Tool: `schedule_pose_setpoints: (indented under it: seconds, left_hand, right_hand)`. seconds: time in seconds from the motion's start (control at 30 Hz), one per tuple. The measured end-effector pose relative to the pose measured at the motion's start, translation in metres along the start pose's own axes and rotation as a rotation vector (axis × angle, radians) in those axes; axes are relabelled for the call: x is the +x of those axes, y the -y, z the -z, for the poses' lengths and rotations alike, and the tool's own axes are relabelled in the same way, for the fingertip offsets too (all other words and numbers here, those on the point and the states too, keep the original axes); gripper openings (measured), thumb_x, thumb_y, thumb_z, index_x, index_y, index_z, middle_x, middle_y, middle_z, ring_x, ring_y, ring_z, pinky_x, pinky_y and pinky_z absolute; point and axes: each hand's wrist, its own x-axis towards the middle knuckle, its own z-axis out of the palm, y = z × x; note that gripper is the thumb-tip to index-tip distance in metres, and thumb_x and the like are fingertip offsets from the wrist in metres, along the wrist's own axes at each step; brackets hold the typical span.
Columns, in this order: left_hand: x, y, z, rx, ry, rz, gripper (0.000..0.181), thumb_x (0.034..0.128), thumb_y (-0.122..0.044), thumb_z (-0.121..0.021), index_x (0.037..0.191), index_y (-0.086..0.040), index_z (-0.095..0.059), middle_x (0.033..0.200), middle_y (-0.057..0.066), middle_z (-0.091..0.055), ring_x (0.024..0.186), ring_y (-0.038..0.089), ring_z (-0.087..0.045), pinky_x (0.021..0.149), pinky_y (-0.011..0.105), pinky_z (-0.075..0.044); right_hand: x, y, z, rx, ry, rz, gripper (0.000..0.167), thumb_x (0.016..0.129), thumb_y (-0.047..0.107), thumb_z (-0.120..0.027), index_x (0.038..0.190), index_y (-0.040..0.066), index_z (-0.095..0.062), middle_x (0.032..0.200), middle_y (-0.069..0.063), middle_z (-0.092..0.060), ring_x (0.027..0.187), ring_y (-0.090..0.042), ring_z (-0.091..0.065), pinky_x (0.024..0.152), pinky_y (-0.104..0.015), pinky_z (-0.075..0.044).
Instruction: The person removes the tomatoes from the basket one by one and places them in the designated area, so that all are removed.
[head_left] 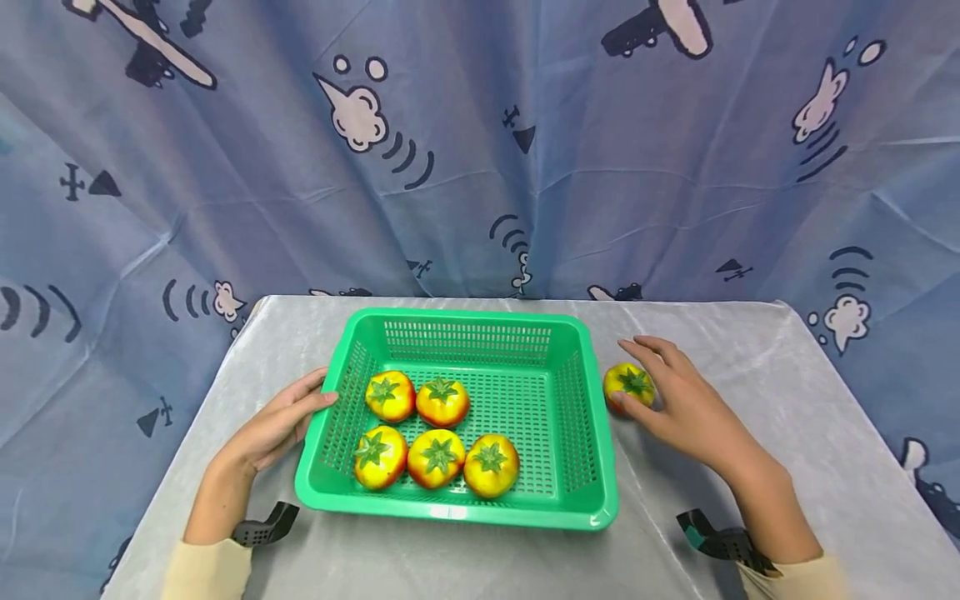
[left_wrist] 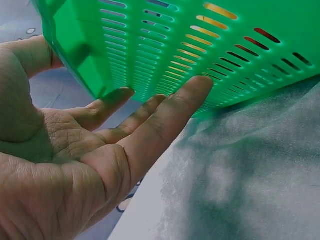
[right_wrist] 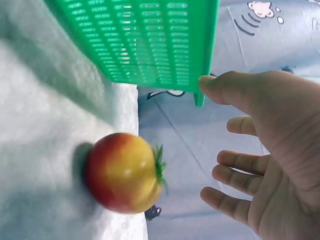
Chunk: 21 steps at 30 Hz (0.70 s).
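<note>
A green plastic basket with slotted walls holds several yellow-and-red tomatoes, each with a green star-shaped leaf top. My left hand holds the basket's left side, thumb over the rim. In the left wrist view its fingers lie fairly straight along the outer wall. One more tomato sits on the cloth just outside the basket's right wall. Over that tomato hovers my right hand, fingers spread and thumb apart. The right wrist view shows a gap between those fingers and the tomato.
The basket stands on a table covered with a pale grey cloth. Behind it hangs a blue curtain printed with planes and clouds. Black bands are worn on both wrists.
</note>
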Motion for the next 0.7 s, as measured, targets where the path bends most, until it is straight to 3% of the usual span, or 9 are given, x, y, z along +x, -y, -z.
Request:
schedule_pose_setpoints:
  seconds: [0.3,0.57,0.7]
  left_hand:
    - [-0.002,0.008,0.000,-0.020,0.026,-0.014,0.068,0.1133,-0.014,-0.042,0.165,0.008,-0.004,0.142,-0.004,-0.063,0.122,0.017,-0.072,0.100,0.037,-0.063]
    - [-0.001,0.003,0.001,-0.021,0.043,-0.013,0.069,0.1137,-0.015,-0.041,0.165,0.009,0.000,0.141,-0.005,-0.065,0.121,0.017,-0.073,0.099,0.038,-0.064]
    - [-0.001,0.001,0.001,-0.013,0.044,-0.016,0.070,0.1139,-0.015,-0.041,0.165,0.008,0.000,0.142,-0.006,-0.063,0.121,0.017,-0.072,0.099,0.038,-0.064]
  right_hand:
    - [0.013,0.020,0.012,0.025,0.006,0.071,0.071,0.098,0.025,-0.077,0.160,0.010,-0.044,0.161,-0.022,-0.043,0.145,-0.047,-0.046,0.107,-0.073,-0.048]
    - [0.036,0.044,0.014,-0.004,0.074,0.142,0.070,0.099,0.029,-0.076,0.160,0.011,-0.046,0.161,-0.018,-0.044,0.144,-0.042,-0.050,0.108,-0.066,-0.053]
    - [0.046,0.055,0.013,0.046,0.111,0.168,0.069,0.100,0.032,-0.074,0.160,0.012,-0.046,0.161,-0.016,-0.044,0.145,-0.039,-0.050,0.112,-0.065,-0.051]
